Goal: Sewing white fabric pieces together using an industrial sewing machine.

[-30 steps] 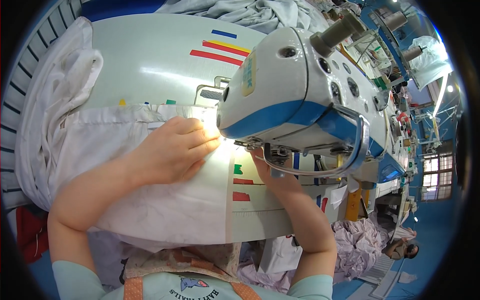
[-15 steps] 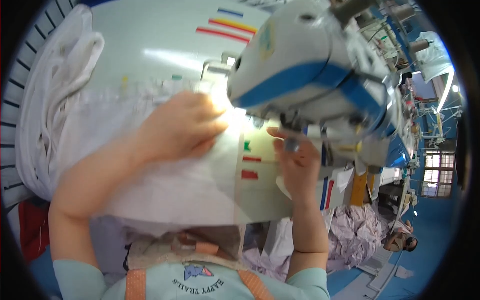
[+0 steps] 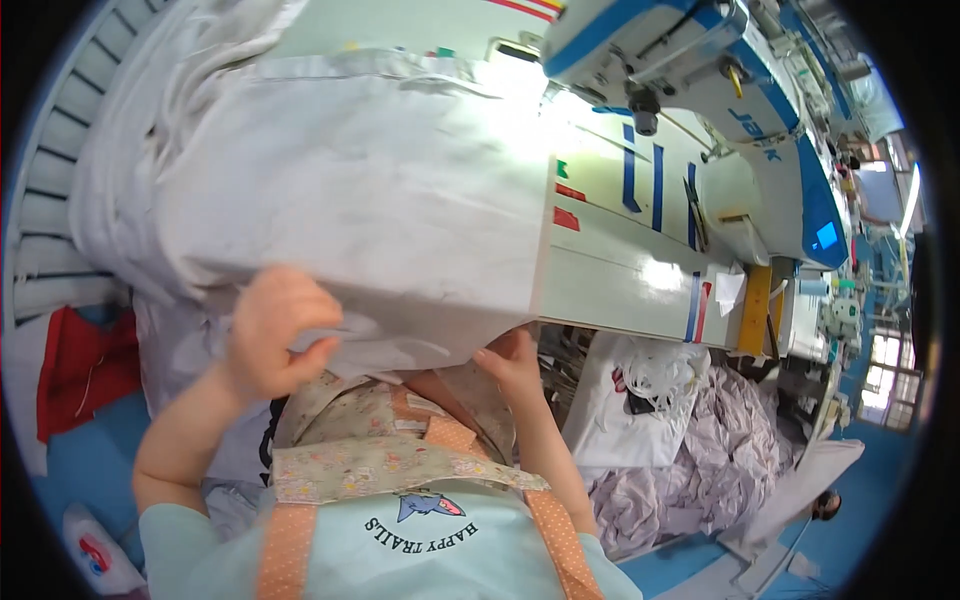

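White fabric point(image 3: 370, 200) spreads over the sewing machine table and hangs over its front edge. Its top side lies by the lit needle area of a white and blue sewing machine point(image 3: 600, 45). My right hand point(image 3: 515, 362) grips the fabric's lower right corner at the table edge, thumb on top and the other fingers partly hidden beneath. Over the fabric's front edge on the left is my left hand point(image 3: 280, 335), its fingers bent and the thumb apart from them, with nothing visible between.
Blue and red tape strips point(image 3: 657, 188) mark the table right of the fabric, with small scissors point(image 3: 697, 215) among them. Bunched white cloth point(image 3: 130, 190) lies at the far left beside a slatted rack. Crumpled pale fabric point(image 3: 690, 470) is heaped below right, and red cloth point(image 3: 95, 365) hangs lower left.
Both hands have come back from the needle area to the fabric's front edge, nearer my body. My right hand has taken hold of the corner. The view has shifted, with the machine now higher up.
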